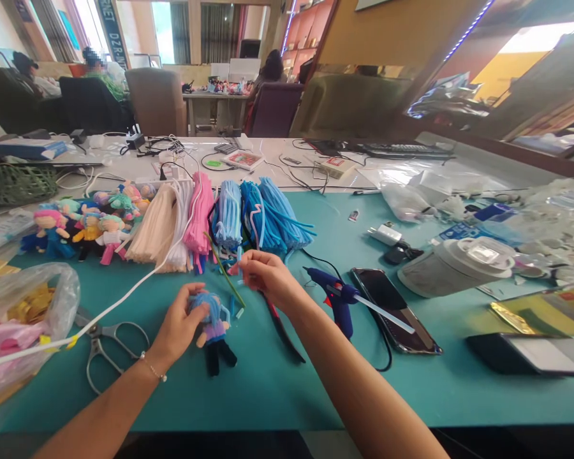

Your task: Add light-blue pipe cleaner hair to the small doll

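My left hand (179, 322) grips a small doll (214, 331) by its blue hair, just above the green mat. The doll has a purple top and black legs. My right hand (272, 277) is raised to the upper right of the doll, with thumb and forefinger pinched on a short light-blue piece of pipe cleaner (240, 261). Behind the hands lie bundles of blue pipe cleaners (263, 220), pink ones (200, 213) and cream ones (153, 223). A glue gun (337, 296) with a white glue stick lies right of my right hand.
Scissors (108, 344) lie left of my left hand, beside a plastic bag (60, 299). Several finished dolls (76, 226) are at the back left. A white cable (138, 280) crosses the left side. Rightward are a phone (395, 312), a lidded cup (454, 264) and a black-edged box (530, 354).
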`<control>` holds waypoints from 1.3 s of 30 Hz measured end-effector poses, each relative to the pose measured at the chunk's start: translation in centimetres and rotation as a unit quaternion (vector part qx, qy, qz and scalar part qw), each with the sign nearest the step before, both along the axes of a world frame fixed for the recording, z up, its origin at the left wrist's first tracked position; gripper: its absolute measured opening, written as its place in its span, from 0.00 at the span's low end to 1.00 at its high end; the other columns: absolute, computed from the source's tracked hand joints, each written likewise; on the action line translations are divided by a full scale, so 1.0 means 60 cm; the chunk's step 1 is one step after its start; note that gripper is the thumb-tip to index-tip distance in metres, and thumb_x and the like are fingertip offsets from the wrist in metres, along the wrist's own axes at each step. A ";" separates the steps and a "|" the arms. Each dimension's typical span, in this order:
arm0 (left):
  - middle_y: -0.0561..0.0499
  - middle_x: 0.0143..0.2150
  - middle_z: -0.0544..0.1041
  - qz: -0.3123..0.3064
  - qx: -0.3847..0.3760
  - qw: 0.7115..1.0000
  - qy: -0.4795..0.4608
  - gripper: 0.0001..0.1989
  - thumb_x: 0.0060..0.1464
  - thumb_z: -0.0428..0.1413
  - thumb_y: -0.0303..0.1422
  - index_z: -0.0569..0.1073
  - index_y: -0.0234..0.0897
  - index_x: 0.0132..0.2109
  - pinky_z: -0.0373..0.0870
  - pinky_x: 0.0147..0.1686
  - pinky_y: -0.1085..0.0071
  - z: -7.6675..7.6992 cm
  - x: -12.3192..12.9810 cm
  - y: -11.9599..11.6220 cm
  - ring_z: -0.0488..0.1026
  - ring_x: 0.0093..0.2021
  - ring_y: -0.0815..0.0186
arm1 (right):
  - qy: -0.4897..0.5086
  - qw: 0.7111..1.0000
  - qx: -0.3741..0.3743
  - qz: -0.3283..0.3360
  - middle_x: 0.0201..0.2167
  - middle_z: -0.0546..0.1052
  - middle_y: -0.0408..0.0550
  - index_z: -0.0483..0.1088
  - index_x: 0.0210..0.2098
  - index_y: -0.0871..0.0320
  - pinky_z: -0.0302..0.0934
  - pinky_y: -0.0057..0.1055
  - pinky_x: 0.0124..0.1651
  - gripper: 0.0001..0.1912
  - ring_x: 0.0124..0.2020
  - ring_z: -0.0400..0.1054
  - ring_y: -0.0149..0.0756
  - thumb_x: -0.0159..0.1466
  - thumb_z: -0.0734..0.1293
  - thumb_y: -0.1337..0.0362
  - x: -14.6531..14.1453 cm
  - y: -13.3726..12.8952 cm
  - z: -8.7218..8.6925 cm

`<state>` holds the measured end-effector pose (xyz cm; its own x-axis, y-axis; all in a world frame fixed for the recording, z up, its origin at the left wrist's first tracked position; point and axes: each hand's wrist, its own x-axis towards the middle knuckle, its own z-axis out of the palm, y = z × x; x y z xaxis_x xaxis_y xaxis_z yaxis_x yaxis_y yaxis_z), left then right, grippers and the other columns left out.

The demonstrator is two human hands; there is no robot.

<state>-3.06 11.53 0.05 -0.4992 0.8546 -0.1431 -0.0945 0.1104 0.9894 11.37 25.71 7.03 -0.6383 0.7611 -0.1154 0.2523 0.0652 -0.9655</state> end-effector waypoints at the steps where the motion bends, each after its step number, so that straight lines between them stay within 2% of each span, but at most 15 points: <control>1: 0.46 0.42 0.79 -0.001 -0.005 1.000 0.010 0.19 0.46 0.62 0.39 0.74 0.37 0.46 0.74 0.42 0.64 0.000 -0.001 0.000 0.78 0.39 0.60 | 0.020 0.999 -0.034 0.020 0.23 0.75 0.43 0.64 0.24 0.55 0.53 0.26 0.20 0.17 0.18 0.60 0.27 0.54 0.65 0.48 0.000 -0.011 -0.001; 4: 0.45 0.45 0.80 0.011 -0.002 0.997 0.082 0.16 0.49 0.61 0.38 0.76 0.38 0.45 0.73 0.40 0.65 0.007 -0.002 -0.004 0.76 0.41 0.59 | 0.061 0.989 -0.117 0.069 0.18 0.72 0.41 0.62 0.23 0.55 0.49 0.25 0.18 0.16 0.14 0.55 0.24 0.50 0.67 0.49 0.000 -0.041 -0.007; 6: 0.45 0.46 0.80 0.029 0.031 0.989 0.139 0.11 0.51 0.60 0.37 0.78 0.39 0.42 0.73 0.39 0.66 0.015 -0.002 -0.009 0.75 0.43 0.58 | 0.078 0.981 -0.154 0.089 0.17 0.71 0.39 0.63 0.22 0.55 0.48 0.24 0.18 0.15 0.14 0.54 0.23 0.49 0.68 0.50 0.000 -0.056 -0.013; 8: 0.46 0.43 0.79 0.035 0.080 0.984 0.157 0.09 0.55 0.59 0.37 0.79 0.40 0.40 0.72 0.39 0.67 0.024 -0.001 -0.014 0.74 0.43 0.59 | 0.090 0.974 -0.180 0.104 0.16 0.71 0.39 0.65 0.22 0.56 0.46 0.23 0.17 0.14 0.13 0.54 0.22 0.50 0.69 0.52 0.002 -0.066 -0.020; 13: 0.49 0.35 0.76 -0.002 0.148 0.987 0.064 0.13 0.55 0.63 0.43 0.82 0.38 0.40 0.71 0.31 0.72 0.039 0.006 -0.022 0.73 0.33 0.66 | 0.104 0.961 -0.220 0.129 0.15 0.69 0.37 0.67 0.23 0.57 0.46 0.23 0.18 0.12 0.14 0.54 0.22 0.50 0.70 0.56 0.007 -0.079 -0.030; 15: 0.50 0.33 0.75 -0.021 0.154 0.988 0.020 0.15 0.52 0.65 0.45 0.83 0.38 0.39 0.69 0.26 0.74 0.044 0.009 -0.023 0.72 0.29 0.68 | 0.105 0.958 -0.228 0.136 0.16 0.68 0.36 0.68 0.23 0.57 0.46 0.24 0.19 0.11 0.15 0.56 0.23 0.51 0.70 0.57 0.009 -0.083 -0.031; 18: 0.51 0.31 0.73 -0.038 0.150 0.987 -0.028 0.15 0.49 0.67 0.45 0.81 0.37 0.32 0.65 0.19 0.76 0.050 0.014 -0.024 0.69 0.24 0.71 | 0.104 0.955 -0.236 0.147 0.16 0.69 0.37 0.69 0.23 0.58 0.46 0.24 0.19 0.11 0.16 0.56 0.23 0.52 0.71 0.58 0.011 -0.088 -0.029; 20: 0.52 0.30 0.72 -0.040 0.146 0.987 -0.046 0.15 0.49 0.68 0.43 0.79 0.36 0.27 0.64 0.18 0.76 0.052 0.015 -0.025 0.68 0.22 0.72 | 0.105 0.954 -0.237 0.153 0.16 0.69 0.37 0.69 0.23 0.57 0.46 0.24 0.19 0.12 0.17 0.57 0.24 0.53 0.71 0.56 0.012 -0.091 -0.025; 23: 0.53 0.29 0.72 -0.033 0.144 0.986 -0.073 0.15 0.48 0.68 0.42 0.77 0.36 0.25 0.62 0.17 0.77 0.054 0.014 -0.025 0.65 0.20 0.75 | 0.106 0.955 -0.232 0.153 0.17 0.69 0.37 0.69 0.23 0.58 0.47 0.25 0.20 0.15 0.18 0.58 0.24 0.54 0.72 0.53 0.013 -0.093 -0.018; 30: 0.59 0.19 0.65 0.003 0.073 0.983 -0.167 0.17 0.41 0.70 0.42 0.74 0.35 0.22 0.51 0.13 0.79 0.071 0.015 -0.019 0.55 0.15 0.79 | 0.099 0.960 -0.214 0.151 0.17 0.67 0.35 0.69 0.23 0.58 0.44 0.24 0.20 0.18 0.17 0.53 0.22 0.53 0.75 0.51 0.011 -0.096 -0.009; 35: 0.61 0.15 0.62 -0.036 0.046 0.984 -0.166 0.17 0.40 0.69 0.43 0.76 0.35 0.25 0.51 0.12 0.78 0.077 0.020 -0.022 0.53 0.13 0.77 | 0.085 0.964 -0.206 0.147 0.16 0.67 0.36 0.69 0.22 0.58 0.44 0.24 0.20 0.20 0.17 0.55 0.22 0.54 0.76 0.50 0.010 -0.099 -0.011; 39: 0.61 0.14 0.61 -0.050 0.028 0.983 -0.172 0.20 0.41 0.69 0.46 0.74 0.34 0.23 0.51 0.12 0.77 0.076 0.019 -0.023 0.51 0.12 0.78 | 0.093 0.961 -0.209 0.156 0.15 0.64 0.35 0.69 0.23 0.57 0.47 0.25 0.22 0.22 0.18 0.60 0.25 0.53 0.76 0.46 0.010 -0.101 -0.009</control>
